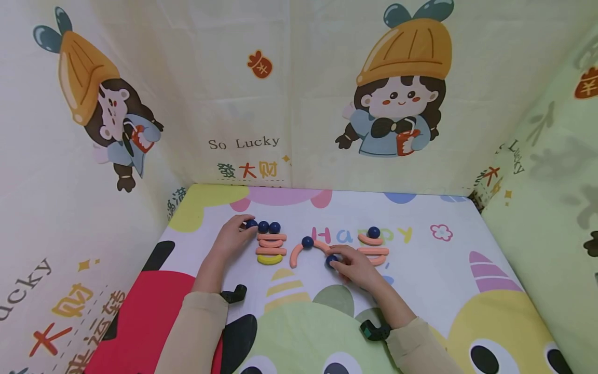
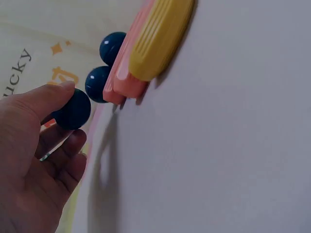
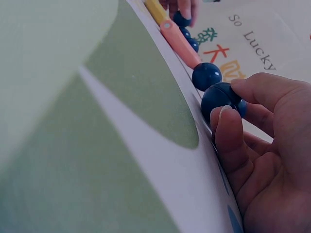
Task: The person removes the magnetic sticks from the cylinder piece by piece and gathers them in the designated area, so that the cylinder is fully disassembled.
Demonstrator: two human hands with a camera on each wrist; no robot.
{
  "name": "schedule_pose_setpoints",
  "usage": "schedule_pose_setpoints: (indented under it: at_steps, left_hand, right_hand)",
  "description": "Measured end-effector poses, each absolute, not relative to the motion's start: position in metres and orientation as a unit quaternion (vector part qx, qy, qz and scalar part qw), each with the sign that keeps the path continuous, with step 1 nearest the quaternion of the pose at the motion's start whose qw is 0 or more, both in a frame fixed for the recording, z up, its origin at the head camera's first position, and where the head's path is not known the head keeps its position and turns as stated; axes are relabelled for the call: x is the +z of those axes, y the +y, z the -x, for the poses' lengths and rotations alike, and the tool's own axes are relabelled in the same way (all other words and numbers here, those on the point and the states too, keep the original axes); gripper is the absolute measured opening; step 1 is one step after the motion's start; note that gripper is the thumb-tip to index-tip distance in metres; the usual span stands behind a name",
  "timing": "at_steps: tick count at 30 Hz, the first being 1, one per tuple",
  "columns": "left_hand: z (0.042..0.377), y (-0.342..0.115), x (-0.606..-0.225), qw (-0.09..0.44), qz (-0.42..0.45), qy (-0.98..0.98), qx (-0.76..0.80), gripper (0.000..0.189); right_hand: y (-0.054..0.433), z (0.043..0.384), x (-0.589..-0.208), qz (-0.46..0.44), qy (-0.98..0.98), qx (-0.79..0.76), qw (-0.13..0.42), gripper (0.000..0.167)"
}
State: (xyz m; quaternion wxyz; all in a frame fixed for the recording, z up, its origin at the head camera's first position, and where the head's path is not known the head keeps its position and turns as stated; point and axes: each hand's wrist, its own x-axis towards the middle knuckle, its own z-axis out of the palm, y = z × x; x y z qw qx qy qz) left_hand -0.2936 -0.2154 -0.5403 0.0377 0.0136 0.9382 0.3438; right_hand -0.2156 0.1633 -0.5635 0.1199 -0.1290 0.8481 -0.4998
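Note:
My left hand [image 1: 232, 238] pinches a dark blue ball [image 2: 74, 109] between thumb and fingers, at the left end of a row with two more blue balls [image 1: 274, 227]. Just below that row lie stacked pink sticks [image 1: 271, 237] and a yellow curved stick [image 1: 269, 259]. Toward the middle, my right hand [image 1: 356, 266] grips another dark blue ball [image 3: 217, 100] with thumb and fingertips. It is by the lower end of a pink curved stick [image 1: 320, 245], which runs down from a blue ball [image 1: 307, 242]. A second pink curved stick [image 1: 296, 255] slopes down on the left.
To the right, a blue ball [image 1: 374, 232] sits above a pink curved stick [image 1: 370, 240], with a straight pink stick [image 1: 372, 251] and another curved one below, partly behind my right hand. Printed cloth [image 1: 308, 114] walls enclose the table's back and sides.

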Motion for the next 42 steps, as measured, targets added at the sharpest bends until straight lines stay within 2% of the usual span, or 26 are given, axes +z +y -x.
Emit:
schedule_pose_setpoints:
  at_steps: [8, 22, 37, 42]
  left_hand:
    - [0.3, -0.219, -0.552, 0.052, -0.002, 0.944, 0.327, 0.047]
    - [0.301, -0.219, -0.554, 0.046, -0.01, 0.944, 0.326, 0.052]
    - [0.29, -0.22, -0.552, 0.022, -0.021, 0.944, 0.33, 0.054]
    - [0.282, -0.214, -0.543, -0.003, -0.025, 0.94, 0.339, 0.049]
  right_hand:
    - [0.163, 0.216, -0.565, 0.133, 0.847, -0.501, 0.119, 0.032]
    - [0.162, 0.215, -0.562, 0.125, 0.847, -0.501, 0.123, 0.032]
    - [0.165, 0.213, -0.563, 0.129, 0.845, -0.505, 0.12, 0.031]
    - [0.166, 0.214, -0.566, 0.133, 0.843, -0.508, 0.119, 0.031]
